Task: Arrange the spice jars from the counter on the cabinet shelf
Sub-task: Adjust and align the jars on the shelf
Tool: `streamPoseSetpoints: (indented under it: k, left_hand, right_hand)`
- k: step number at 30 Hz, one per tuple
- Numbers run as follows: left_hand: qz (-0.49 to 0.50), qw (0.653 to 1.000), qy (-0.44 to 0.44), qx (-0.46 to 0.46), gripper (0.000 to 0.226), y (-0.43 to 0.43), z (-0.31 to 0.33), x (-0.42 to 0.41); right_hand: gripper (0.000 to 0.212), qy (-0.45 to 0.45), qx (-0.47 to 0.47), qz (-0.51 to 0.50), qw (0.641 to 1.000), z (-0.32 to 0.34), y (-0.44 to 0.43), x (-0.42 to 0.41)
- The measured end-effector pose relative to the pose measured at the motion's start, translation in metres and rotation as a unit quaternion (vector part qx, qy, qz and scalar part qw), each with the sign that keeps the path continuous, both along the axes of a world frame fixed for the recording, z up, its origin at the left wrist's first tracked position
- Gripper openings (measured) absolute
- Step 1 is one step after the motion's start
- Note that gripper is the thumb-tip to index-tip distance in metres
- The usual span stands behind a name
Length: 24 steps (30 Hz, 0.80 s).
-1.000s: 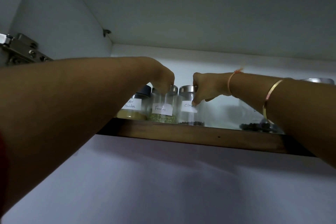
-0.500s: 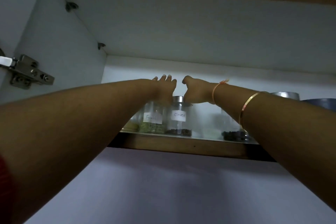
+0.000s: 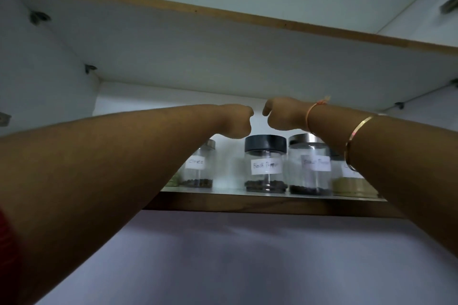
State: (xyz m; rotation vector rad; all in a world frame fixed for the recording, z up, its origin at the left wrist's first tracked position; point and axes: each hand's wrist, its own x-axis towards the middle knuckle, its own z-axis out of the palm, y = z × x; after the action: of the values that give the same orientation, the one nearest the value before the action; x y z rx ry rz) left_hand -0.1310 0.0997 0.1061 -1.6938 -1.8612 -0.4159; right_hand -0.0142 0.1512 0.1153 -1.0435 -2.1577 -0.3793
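Cabinet shelf (image 3: 247, 203) holds the spice jars; landmark is the black-lidded jar (image 3: 264, 163). Above it, my left hand (image 3: 235, 121) and right hand (image 3: 282, 116) hover curled, gripping nothing. I judge I'm tidying the row; next, nudge it toward the cloves jar (image 3: 198, 166).

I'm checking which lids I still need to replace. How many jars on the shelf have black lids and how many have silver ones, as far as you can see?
Black lid: 1, the Black Pepper jar
Silver lid: 2, the Cloves jar and the jar right of the Black Pepper jar
Lid hidden: 1, the jar behind the right arm
Total: 4 jars clearly in view
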Motion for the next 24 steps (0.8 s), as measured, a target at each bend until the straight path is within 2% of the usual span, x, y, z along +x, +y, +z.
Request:
streamPoseSetpoints:
  k: [3, 7, 10, 13, 16, 19, 24]
  left_hand:
    - [-0.020, 1.000, -0.006, -0.003, 0.058, 0.003, 0.003, 0.018]
    - [-0.026, 1.000, 0.005, -0.017, 0.044, 0.009, 0.004, 0.037]
    - [-0.021, 0.999, 0.016, -0.047, 0.034, 0.015, 0.003, 0.044]
    - [-0.010, 0.997, 0.050, -0.057, 0.030, 0.020, -0.001, 0.048]
    - [-0.001, 0.995, 0.091, -0.036, 0.030, 0.023, -0.003, 0.047]
    - [-0.016, 0.995, 0.094, -0.026, 0.031, 0.025, -0.002, 0.044]
    - [-0.020, 0.993, 0.115, -0.019, 0.034, 0.033, -0.002, 0.034]
  right_hand:
    - [0.041, -0.002, -0.011, -0.015, 1.000, 0.001, 0.005, 0.019]
    - [0.038, -0.010, -0.034, -0.024, 0.999, 0.002, 0.012, 0.036]
    - [0.017, -0.024, -0.039, -0.035, 0.998, 0.001, 0.014, 0.046]
    - [0.025, -0.045, -0.058, -0.061, 0.995, -0.005, 0.014, 0.052]
    - [0.014, -0.074, -0.060, -0.073, 0.993, -0.009, 0.016, 0.056]
    - [0.036, -0.083, -0.065, -0.065, 0.992, -0.008, 0.021, 0.057]
    - [0.039, -0.084, -0.061, -0.063, 0.993, -0.008, 0.030, 0.048]
